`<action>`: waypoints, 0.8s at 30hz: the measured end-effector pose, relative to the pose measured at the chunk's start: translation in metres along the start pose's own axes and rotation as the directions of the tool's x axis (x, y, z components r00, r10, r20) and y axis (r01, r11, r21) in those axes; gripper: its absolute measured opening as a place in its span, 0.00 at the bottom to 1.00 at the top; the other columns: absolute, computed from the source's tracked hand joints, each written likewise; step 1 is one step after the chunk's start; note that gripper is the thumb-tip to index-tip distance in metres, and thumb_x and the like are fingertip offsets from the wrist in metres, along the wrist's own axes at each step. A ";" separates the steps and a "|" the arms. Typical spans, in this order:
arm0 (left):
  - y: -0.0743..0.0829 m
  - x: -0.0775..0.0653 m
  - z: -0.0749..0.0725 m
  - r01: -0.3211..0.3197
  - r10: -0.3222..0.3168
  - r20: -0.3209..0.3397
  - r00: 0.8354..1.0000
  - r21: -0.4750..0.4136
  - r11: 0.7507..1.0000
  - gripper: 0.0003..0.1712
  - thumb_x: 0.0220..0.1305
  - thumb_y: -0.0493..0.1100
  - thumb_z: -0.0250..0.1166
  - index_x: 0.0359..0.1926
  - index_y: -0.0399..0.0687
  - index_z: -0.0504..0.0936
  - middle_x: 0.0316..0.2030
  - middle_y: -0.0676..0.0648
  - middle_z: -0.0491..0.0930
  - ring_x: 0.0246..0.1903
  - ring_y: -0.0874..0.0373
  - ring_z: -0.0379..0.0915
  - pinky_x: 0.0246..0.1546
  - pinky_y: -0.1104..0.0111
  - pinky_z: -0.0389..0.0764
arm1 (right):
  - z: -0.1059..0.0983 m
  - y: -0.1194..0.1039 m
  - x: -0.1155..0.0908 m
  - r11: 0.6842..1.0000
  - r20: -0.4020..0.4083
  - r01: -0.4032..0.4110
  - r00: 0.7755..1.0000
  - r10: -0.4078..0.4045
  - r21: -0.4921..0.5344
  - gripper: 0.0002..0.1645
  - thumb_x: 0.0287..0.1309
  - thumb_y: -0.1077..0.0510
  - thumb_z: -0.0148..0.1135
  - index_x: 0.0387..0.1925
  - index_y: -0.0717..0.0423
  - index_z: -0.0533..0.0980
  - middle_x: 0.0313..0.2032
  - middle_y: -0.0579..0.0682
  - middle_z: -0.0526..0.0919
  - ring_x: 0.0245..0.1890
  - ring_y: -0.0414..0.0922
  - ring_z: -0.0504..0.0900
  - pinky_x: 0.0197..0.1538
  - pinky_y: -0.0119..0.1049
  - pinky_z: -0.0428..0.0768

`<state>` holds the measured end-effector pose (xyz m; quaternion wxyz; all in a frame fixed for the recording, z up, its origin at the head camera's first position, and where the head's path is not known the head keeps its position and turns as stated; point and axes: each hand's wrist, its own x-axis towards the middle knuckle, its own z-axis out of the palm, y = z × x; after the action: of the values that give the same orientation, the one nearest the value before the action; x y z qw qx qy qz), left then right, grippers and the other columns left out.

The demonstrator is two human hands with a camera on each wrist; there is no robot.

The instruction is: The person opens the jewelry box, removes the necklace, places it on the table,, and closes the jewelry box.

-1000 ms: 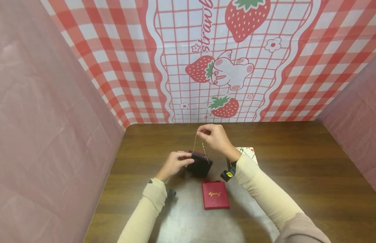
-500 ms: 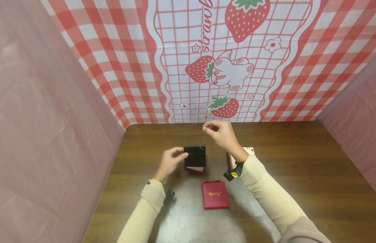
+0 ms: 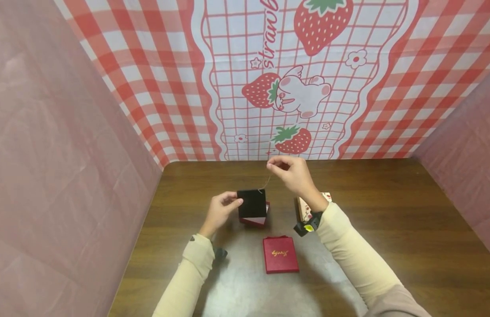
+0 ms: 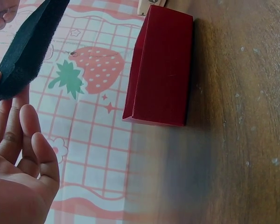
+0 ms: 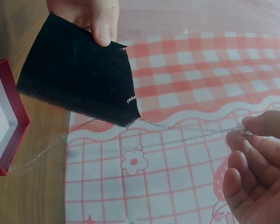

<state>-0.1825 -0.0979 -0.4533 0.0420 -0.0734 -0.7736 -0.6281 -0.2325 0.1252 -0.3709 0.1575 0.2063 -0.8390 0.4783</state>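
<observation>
My left hand (image 3: 220, 211) pinches a black foam jewellery pad (image 3: 251, 204) by its left edge, thumb on the front. The pad is raised above an open red box base (image 3: 254, 221) with a pale inside, which shows beside it in the right wrist view. A thin silver chain (image 5: 177, 128) passes over one corner of the pad, where a short stretch of links lies against the black face. My right hand (image 3: 294, 174), up and to the right, pinches the chain's end between thumb and forefinger. Part of the chain dangles below the pad.
A red lid (image 3: 280, 255) with gold lettering lies on the wooden table (image 3: 181, 185) in front of the box. Partly behind my right wrist is a patterned cream box (image 3: 305, 210). A strawberry-print cloth (image 3: 225, 88) hangs at the back.
The black pad has turned from a tilt to face me and shifted left and up, exposing the box base. My right hand has moved right and slightly up with the chain.
</observation>
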 end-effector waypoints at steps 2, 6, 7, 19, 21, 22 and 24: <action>-0.001 0.000 0.000 -0.002 0.002 0.002 1.000 -0.007 1.000 0.11 0.58 0.31 0.67 0.39 0.24 0.81 0.33 0.32 0.83 0.29 0.72 0.73 0.38 0.77 0.77 | -0.001 0.001 0.000 1.000 -0.004 -0.002 1.000 0.002 0.004 0.05 0.57 0.63 0.67 0.33 0.62 0.84 0.30 0.58 0.87 0.23 0.32 0.74 0.29 0.22 0.72; -0.003 0.001 -0.002 0.007 -0.007 0.005 1.000 -0.014 1.000 0.11 0.58 0.32 0.67 0.40 0.25 0.82 0.34 0.32 0.83 0.30 0.72 0.74 0.39 0.77 0.77 | -0.003 0.000 0.000 1.000 -0.006 -0.007 1.000 0.007 0.000 0.05 0.57 0.63 0.67 0.33 0.62 0.84 0.30 0.58 0.87 0.23 0.32 0.73 0.29 0.22 0.71; -0.003 0.001 -0.002 0.010 -0.010 0.007 1.000 -0.016 1.000 0.11 0.58 0.32 0.67 0.40 0.25 0.82 0.34 0.32 0.83 0.30 0.71 0.74 0.39 0.78 0.77 | -0.003 0.000 0.000 1.000 -0.005 -0.008 1.000 0.008 -0.002 0.05 0.57 0.63 0.67 0.34 0.62 0.84 0.30 0.58 0.87 0.23 0.31 0.73 0.29 0.22 0.71; -0.004 0.000 -0.003 0.001 -0.001 0.007 1.000 -0.042 0.999 0.11 0.59 0.32 0.67 0.40 0.25 0.81 0.35 0.30 0.82 0.30 0.72 0.74 0.38 0.78 0.77 | -0.007 0.006 0.003 0.999 -0.022 0.002 1.000 -0.002 -0.035 0.05 0.59 0.64 0.65 0.34 0.64 0.82 0.27 0.58 0.84 0.22 0.31 0.69 0.28 0.24 0.69; -0.005 -0.001 -0.004 0.004 -0.004 0.005 1.000 -0.044 0.999 0.11 0.59 0.32 0.67 0.40 0.25 0.81 0.35 0.30 0.82 0.30 0.72 0.74 0.38 0.78 0.77 | -0.008 0.006 0.003 0.999 -0.021 -0.002 1.000 0.001 -0.035 0.05 0.59 0.64 0.64 0.34 0.64 0.82 0.27 0.58 0.84 0.22 0.31 0.69 0.28 0.24 0.68; -0.005 -0.001 -0.004 0.005 -0.005 0.002 1.000 -0.042 0.999 0.11 0.59 0.32 0.67 0.40 0.25 0.81 0.35 0.31 0.83 0.30 0.72 0.74 0.38 0.77 0.77 | -0.008 0.007 0.003 0.999 -0.021 -0.004 1.000 0.003 -0.035 0.05 0.59 0.64 0.64 0.34 0.64 0.82 0.27 0.59 0.84 0.22 0.31 0.69 0.28 0.23 0.68; -0.005 -0.001 -0.004 0.007 -0.007 0.000 1.000 -0.040 0.999 0.11 0.59 0.31 0.66 0.40 0.24 0.81 0.35 0.32 0.83 0.30 0.72 0.74 0.38 0.77 0.78 | -0.008 0.007 0.003 0.999 -0.020 -0.008 1.000 0.007 -0.036 0.05 0.60 0.64 0.64 0.34 0.64 0.82 0.27 0.59 0.84 0.21 0.32 0.69 0.27 0.23 0.67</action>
<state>-0.1826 -0.1033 -0.4576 0.0385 -0.0713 -0.7609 -0.6437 -0.2382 0.1352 -0.3706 0.1676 0.1956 -0.8467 0.4656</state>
